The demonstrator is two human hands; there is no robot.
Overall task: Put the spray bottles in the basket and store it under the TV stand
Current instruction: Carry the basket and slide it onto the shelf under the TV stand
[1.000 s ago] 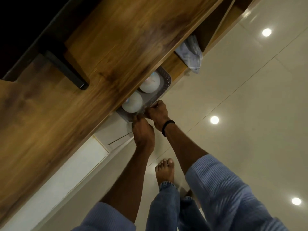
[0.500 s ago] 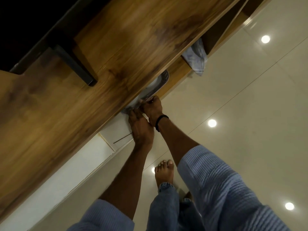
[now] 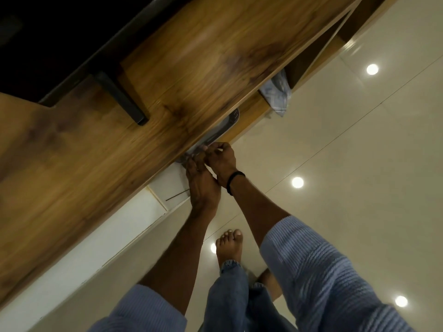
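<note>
The grey perforated basket (image 3: 229,123) sits on the lower shelf under the wooden TV stand top (image 3: 167,104); only its front rim and a corner show. The spray bottles inside it are hidden by the top. My left hand (image 3: 202,182) and my right hand (image 3: 221,159) press side by side against the basket's near rim, fingers curled on it. A black band circles my right wrist.
A black TV foot (image 3: 119,97) stands on the stand top. A pale blue cloth (image 3: 278,92) hangs from the shelf to the right. A white panel (image 3: 96,238) runs along the stand's lower left. The glossy tiled floor (image 3: 335,164) holds my bare foot (image 3: 229,245).
The basket has slid further in under the stand top, so the two bottles no longer show. Both hands moved forward with it.
</note>
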